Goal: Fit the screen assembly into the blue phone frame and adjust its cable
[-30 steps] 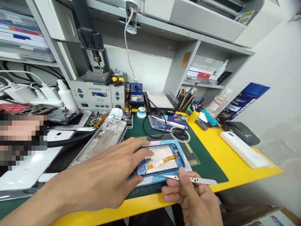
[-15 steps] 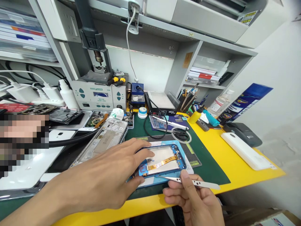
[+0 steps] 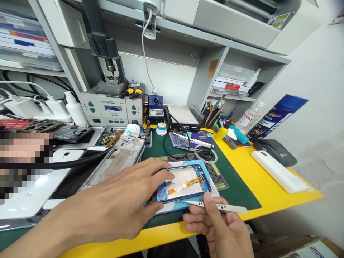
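Observation:
An opened blue phone frame [image 3: 185,183] with an orange flex cable across its white middle lies on the dark green mat [image 3: 236,186] near the desk's front edge. My left hand [image 3: 118,204] rests flat on its left end, fingers spread, thumb against the near edge. My right hand [image 3: 215,225] pinches white tweezers [image 3: 215,205] whose tip points left at the frame's near long edge.
A bare silver phone chassis [image 3: 118,161] lies left of the blue frame. Behind stand a grey rework station [image 3: 113,107], a blue tip cleaner [image 3: 156,105], a hot plate [image 3: 182,116] and a black cable loop. A white phone back cover [image 3: 276,170] lies on the yellow desk at right.
The tweezers' tip has crept a little left along the frame's near edge. My left hand has stayed pressed on the frame.

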`<state>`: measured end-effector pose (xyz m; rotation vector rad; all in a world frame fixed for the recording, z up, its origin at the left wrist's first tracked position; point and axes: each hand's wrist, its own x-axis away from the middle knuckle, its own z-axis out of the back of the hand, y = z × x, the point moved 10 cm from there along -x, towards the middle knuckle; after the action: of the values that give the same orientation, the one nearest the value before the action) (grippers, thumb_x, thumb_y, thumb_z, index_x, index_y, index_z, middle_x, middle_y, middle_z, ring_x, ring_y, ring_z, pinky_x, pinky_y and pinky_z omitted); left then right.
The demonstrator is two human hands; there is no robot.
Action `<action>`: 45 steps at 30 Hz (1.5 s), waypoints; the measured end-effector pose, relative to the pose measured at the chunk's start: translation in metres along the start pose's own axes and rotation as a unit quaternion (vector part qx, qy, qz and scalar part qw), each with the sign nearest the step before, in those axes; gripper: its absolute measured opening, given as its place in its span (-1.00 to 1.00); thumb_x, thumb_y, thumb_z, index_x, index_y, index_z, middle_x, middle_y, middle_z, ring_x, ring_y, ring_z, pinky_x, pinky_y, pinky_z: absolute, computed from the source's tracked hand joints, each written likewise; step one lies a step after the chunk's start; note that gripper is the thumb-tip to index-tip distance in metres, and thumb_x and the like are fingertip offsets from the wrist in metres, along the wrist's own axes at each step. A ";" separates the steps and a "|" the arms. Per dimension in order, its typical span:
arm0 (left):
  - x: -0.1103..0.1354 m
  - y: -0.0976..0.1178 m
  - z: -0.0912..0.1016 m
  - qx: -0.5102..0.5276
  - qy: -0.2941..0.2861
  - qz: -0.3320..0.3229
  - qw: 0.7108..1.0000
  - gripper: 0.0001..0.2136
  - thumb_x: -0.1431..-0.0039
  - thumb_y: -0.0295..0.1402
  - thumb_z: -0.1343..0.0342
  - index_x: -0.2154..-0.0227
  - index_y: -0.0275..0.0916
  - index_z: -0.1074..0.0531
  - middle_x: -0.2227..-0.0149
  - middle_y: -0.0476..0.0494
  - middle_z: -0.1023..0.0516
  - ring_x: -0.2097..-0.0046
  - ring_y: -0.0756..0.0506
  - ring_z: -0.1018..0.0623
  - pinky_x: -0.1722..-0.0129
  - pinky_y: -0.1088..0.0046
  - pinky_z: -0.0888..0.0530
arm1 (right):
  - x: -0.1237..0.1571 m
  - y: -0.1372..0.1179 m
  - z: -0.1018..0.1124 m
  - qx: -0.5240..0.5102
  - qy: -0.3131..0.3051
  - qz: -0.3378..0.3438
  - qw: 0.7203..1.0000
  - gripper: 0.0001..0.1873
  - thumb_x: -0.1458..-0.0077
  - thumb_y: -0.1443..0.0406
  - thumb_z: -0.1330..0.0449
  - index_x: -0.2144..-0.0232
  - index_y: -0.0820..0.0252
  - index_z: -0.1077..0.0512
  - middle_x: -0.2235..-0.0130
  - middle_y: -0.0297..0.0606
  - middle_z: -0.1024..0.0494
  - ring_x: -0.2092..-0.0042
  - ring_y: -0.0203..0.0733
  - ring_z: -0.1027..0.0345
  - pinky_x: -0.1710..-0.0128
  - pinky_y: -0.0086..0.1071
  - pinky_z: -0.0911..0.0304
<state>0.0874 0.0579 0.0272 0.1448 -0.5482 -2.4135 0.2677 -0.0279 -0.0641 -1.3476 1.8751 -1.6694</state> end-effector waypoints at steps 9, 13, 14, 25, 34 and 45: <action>0.002 0.000 -0.001 0.003 0.001 0.006 1.000 -0.61 -0.41 -0.23 -0.09 -0.24 0.16 -0.32 -0.46 0.07 -0.30 -0.42 -0.24 -0.40 -0.34 0.06 -0.48 | 0.001 -0.001 -0.002 0.001 -0.006 -0.007 1.000 -0.37 0.30 -0.08 -0.68 0.50 0.29 -0.54 0.54 -0.11 -0.69 0.57 -0.11 -0.62 0.56 -0.47 -0.56; 0.002 0.000 -0.001 0.004 0.008 -0.006 1.000 -0.60 -0.40 -0.24 -0.10 -0.25 0.14 -0.32 -0.44 0.04 -0.33 -0.39 -0.23 -0.43 -0.30 0.09 -0.51 | -0.006 0.007 0.002 -0.001 -0.037 -0.030 0.999 -0.42 0.34 0.01 -0.72 0.49 0.29 -0.57 0.53 -0.09 -0.71 0.54 -0.05 -0.64 0.54 -0.41 -0.58; 0.002 0.000 -0.001 0.005 0.008 -0.009 1.000 -0.60 -0.40 -0.24 -0.10 -0.25 0.14 -0.32 -0.43 0.03 -0.34 -0.38 -0.23 -0.44 -0.29 0.10 -0.52 | -0.008 0.009 0.003 -0.001 -0.051 -0.037 0.998 -0.43 0.35 0.04 -0.73 0.49 0.30 -0.58 0.51 -0.09 -0.71 0.53 -0.03 -0.65 0.53 -0.39 -0.59; 0.002 -0.003 -0.002 -0.012 0.017 0.000 1.000 -0.62 -0.39 -0.19 -0.11 -0.23 0.08 -0.41 -0.45 -0.08 -0.33 -0.38 -0.30 -0.46 -0.27 0.01 -0.55 | -0.018 -0.016 0.004 0.061 -0.079 0.009 0.995 -0.45 0.20 -0.04 -0.66 0.45 0.29 -0.61 0.47 -0.06 -0.73 0.48 -0.03 -0.66 0.46 -0.35 -0.63; 0.005 0.003 0.001 0.006 0.145 -0.003 0.989 -0.61 -0.29 0.00 -0.21 -0.08 -0.02 -0.55 -0.30 -0.17 -0.53 -0.33 -0.33 -0.51 -0.27 0.14 -0.54 | -0.024 -0.067 -0.048 0.250 -0.152 0.114 0.949 -0.38 -0.07 -0.20 -0.45 0.46 0.27 -0.55 0.54 -0.20 -0.63 0.64 -0.35 -0.36 0.64 -0.53 -0.29; 0.006 -0.012 -0.011 -0.033 0.012 0.052 0.998 -0.52 -0.33 -0.17 -0.16 -0.29 0.20 -0.37 -0.54 0.06 -0.19 -0.38 -0.40 -0.47 -0.26 -0.20 -0.56 | -0.026 -0.072 -0.067 0.346 -0.176 0.126 0.913 -0.42 -0.21 -0.23 -0.31 0.47 0.13 -0.48 0.49 -0.31 -0.58 0.61 -0.37 -0.26 0.60 -0.46 -0.19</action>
<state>0.0782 0.0591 0.0128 0.1136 -0.4528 -2.3222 0.2635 0.0417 0.0101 -0.9666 1.0420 -1.5928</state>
